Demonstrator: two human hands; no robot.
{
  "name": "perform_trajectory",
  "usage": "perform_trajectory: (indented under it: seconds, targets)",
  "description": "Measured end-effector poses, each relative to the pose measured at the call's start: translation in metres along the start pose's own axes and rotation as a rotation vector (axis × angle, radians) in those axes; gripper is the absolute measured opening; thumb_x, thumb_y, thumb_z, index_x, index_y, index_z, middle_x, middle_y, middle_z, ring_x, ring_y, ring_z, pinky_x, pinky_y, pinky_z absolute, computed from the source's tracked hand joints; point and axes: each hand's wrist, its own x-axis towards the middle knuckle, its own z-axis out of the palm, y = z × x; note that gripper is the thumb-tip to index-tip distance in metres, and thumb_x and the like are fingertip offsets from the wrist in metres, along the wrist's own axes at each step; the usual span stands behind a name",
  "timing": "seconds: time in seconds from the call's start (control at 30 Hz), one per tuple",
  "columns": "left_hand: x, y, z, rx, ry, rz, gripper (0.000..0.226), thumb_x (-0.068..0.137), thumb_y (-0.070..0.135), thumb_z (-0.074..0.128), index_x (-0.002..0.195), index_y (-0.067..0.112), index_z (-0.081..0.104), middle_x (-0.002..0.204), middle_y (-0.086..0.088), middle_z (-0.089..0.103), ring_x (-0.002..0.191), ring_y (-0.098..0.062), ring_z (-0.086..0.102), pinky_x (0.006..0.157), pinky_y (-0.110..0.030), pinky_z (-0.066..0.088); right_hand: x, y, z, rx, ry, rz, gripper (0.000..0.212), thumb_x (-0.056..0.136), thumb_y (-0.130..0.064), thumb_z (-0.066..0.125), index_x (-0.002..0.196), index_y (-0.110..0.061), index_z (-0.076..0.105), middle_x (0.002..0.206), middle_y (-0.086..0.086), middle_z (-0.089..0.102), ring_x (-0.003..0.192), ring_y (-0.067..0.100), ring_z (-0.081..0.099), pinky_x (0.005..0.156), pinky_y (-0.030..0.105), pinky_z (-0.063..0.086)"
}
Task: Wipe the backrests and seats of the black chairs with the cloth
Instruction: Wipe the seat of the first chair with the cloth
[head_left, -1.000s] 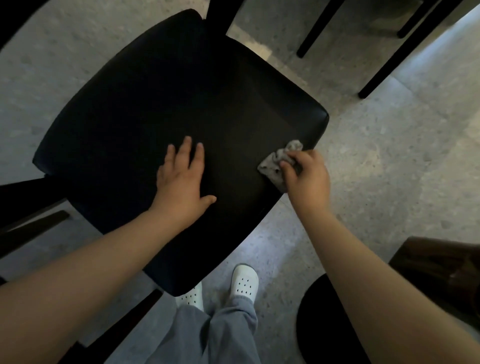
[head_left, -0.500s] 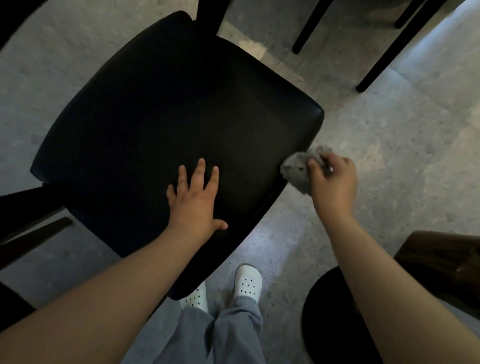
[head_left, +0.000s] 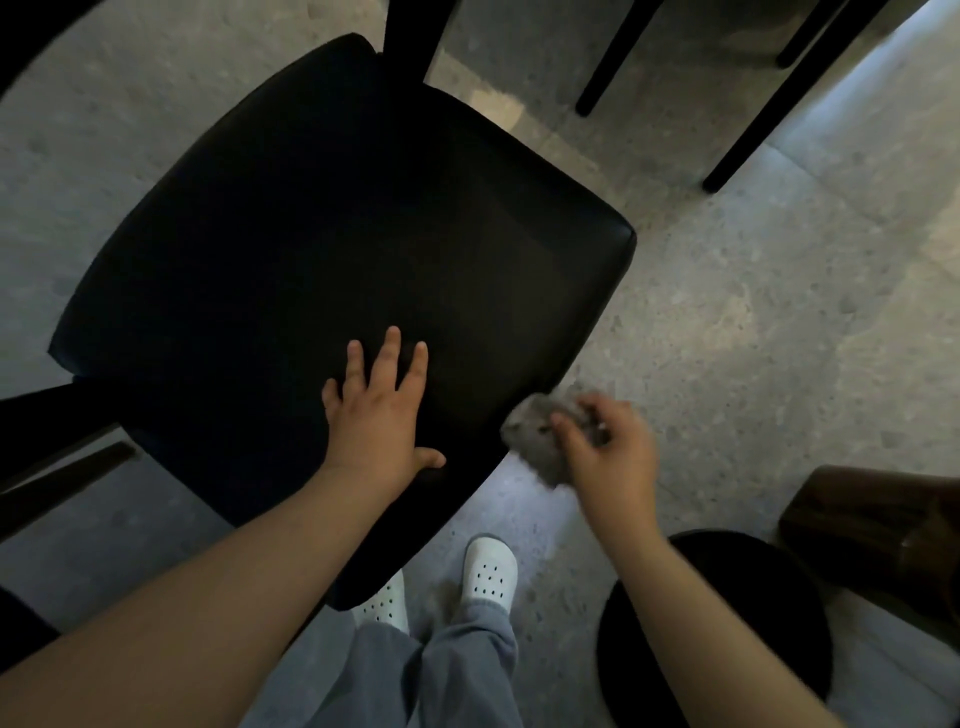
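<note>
While I am looking down through the head camera, the left hand (head_left: 376, 421) is lying flat on the black seat (head_left: 311, 234), close to the edge nearest to the person. Its fingers (head_left: 388, 356) are stretching straight and a little apart, the thumb is pointing out to the right, and it is holding nothing. The right hand (head_left: 615, 457) is hanging just beside the right edge of the seat, above the floor (head_left: 753, 338), and its fingers are curling round the cloth (head_left: 530, 436), a small grey crumpled wad. The cloth is sticking out to the left of that hand and is sitting right at the seat edge. This part is blurring, so I cannot tell if the cloth is touching the edge. Below the near corner of the seat, two white shoes (head_left: 488, 571) with small holes and grey trousers (head_left: 447, 670) are showing. Thin black legs (head_left: 769, 98) are standing on the floor at the top right. At the lower right a round black disc (head_left: 769, 613) is lying beside a brown thing (head_left: 883, 525).
</note>
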Motion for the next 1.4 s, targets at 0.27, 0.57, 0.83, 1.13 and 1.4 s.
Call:
perform_trajectory:
  seconds: [0.27, 0.57, 0.83, 1.13, 1.4]
  targets:
    - [0.0, 0.0, 0.0, 0.0, -0.005, 0.003, 0.121, 0.074, 0.052, 0.077, 0.154, 0.029, -0.011, 0.159, -0.001, -0.023, 0.147, -0.037, -0.017, 0.119, -0.059, 0.009, 0.132, -0.033, -0.012, 0.053, 0.061, 0.069, 0.049, 0.078, -0.06, 0.066, 0.114, -0.027, 0.061, 0.114, 0.005, 0.059, 0.096, 0.016, 0.062, 0.08, 0.03, 0.053]
    - [0.001, 0.003, -0.002, 0.008, -0.025, -0.025, 0.121, 0.073, 0.05, 0.078, 0.154, 0.03, -0.01, 0.159, 0.0, -0.024, 0.147, -0.036, -0.016, 0.119, -0.059, 0.01, 0.012, -0.008, 0.026, 0.003, -0.147, -0.039, 0.016, 0.088, -0.026, 0.066, 0.103, -0.022, 0.062, 0.103, -0.001, 0.054, 0.085, 0.007, 0.051, 0.074, 0.026, 0.048]
    - [-0.001, -0.001, -0.001, 0.013, -0.008, 0.001, 0.12, 0.074, 0.052, 0.077, 0.154, 0.029, -0.01, 0.159, -0.002, -0.023, 0.147, -0.037, -0.015, 0.118, -0.059, 0.01, 0.023, -0.005, 0.007, 0.046, 0.101, 0.038, 0.02, 0.088, -0.023, 0.068, 0.108, -0.017, 0.065, 0.106, 0.005, 0.057, 0.091, 0.012, 0.053, 0.079, 0.024, 0.041]
    - [-0.012, -0.019, -0.005, -0.095, 0.009, 0.11, 0.122, 0.074, 0.046, 0.08, 0.155, 0.026, -0.009, 0.16, 0.002, -0.021, 0.149, -0.031, -0.013, 0.121, -0.053, 0.009, -0.014, -0.019, 0.058, 0.008, 0.164, 0.041, 0.019, 0.094, -0.029, 0.061, 0.107, -0.016, 0.063, 0.106, -0.003, 0.05, 0.084, 0.008, 0.05, 0.072, 0.018, 0.039]
    - [-0.08, -0.065, 0.024, -0.09, 0.013, 0.116, 0.104, 0.081, 0.052, 0.069, 0.156, 0.023, 0.003, 0.162, 0.001, -0.003, 0.149, -0.023, -0.003, 0.122, -0.044, 0.01, -0.087, 0.0, 0.066, 0.115, 0.008, 0.026, 0.017, 0.088, -0.035, 0.064, 0.098, -0.022, 0.065, 0.095, -0.006, 0.059, 0.085, 0.019, 0.061, 0.074, 0.039, 0.054]
